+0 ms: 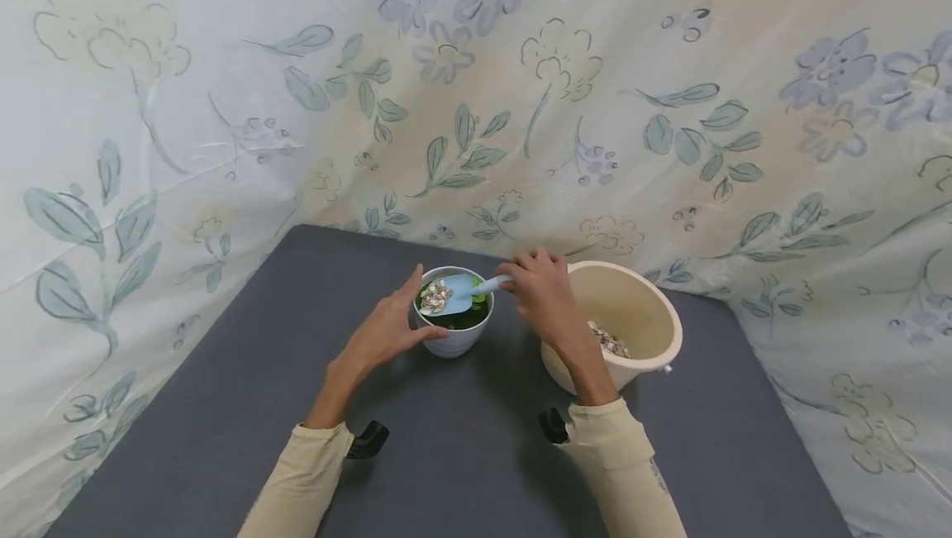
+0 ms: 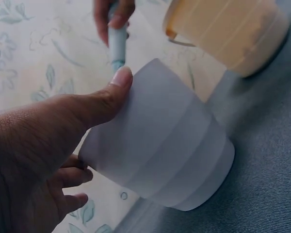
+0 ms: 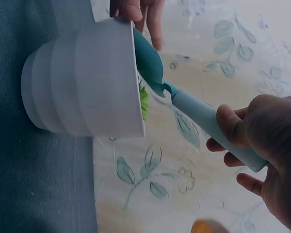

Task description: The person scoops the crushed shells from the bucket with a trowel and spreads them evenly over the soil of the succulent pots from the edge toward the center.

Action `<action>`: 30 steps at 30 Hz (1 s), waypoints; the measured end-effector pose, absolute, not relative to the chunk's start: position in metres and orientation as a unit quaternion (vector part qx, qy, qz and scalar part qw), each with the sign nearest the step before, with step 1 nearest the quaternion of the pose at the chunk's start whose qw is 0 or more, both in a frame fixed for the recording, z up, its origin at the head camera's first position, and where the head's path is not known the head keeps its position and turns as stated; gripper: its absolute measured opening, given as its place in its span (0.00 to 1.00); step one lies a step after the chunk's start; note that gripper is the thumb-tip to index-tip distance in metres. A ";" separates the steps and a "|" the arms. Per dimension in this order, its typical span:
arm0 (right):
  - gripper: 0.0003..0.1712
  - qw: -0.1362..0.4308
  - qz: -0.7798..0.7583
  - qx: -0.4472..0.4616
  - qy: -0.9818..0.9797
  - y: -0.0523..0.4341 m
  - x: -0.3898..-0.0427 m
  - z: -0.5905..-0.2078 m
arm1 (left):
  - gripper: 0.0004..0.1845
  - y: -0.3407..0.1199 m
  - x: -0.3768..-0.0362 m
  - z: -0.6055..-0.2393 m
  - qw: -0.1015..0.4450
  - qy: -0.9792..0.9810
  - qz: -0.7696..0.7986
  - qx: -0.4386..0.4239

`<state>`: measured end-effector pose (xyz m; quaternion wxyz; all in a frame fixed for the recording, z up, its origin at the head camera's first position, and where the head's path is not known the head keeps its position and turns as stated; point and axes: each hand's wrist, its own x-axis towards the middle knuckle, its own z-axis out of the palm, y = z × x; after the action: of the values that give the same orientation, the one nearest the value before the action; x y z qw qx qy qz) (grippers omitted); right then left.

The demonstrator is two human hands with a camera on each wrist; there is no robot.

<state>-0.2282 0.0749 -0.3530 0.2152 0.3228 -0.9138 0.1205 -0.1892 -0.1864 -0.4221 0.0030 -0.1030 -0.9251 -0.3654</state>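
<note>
A light-blue hand trowel [image 1: 459,294] lies over the mouth of a white ribbed flowerpot [image 1: 452,345], its blade loaded with small pale stones [image 1: 435,297]. My right hand [image 1: 545,290] grips the trowel's handle [image 3: 208,124] from the right. Around the pot's left side, my left hand [image 1: 388,319] holds the rim, thumb on the near side and fingers on the far side. Green leaves [image 1: 478,297] show inside the pot beside the blade. In the right wrist view the blade dips partly behind the rim.
Just right of the pot stands a cream bucket [image 1: 654,315] with more stones [image 1: 610,341] at its bottom; my right forearm passes in front of it. Everything stands on a dark grey tabletop [image 1: 446,472], and a floral cloth [image 1: 476,108] hangs behind.
</note>
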 end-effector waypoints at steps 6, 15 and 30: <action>0.10 0.227 0.059 0.338 -0.912 0.059 -0.230 -0.344 | 0.68 -0.186 -0.188 -0.425 0.000 -0.922 -0.375 -0.093; 0.08 0.247 -0.062 0.353 -0.900 0.036 -0.232 -0.313 | 0.70 -0.185 -0.191 -0.425 0.011 -0.920 -0.381 -0.086; 0.06 0.238 -0.114 0.351 -0.899 0.019 -0.237 -0.298 | 0.69 -0.189 -0.193 -0.428 0.005 -0.924 -0.374 -0.075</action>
<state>-0.2367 0.0186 -0.2979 0.2376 0.3507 -0.8986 -0.1141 -0.1927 -0.1885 -0.4285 0.0047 -0.0746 -0.9244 -0.3741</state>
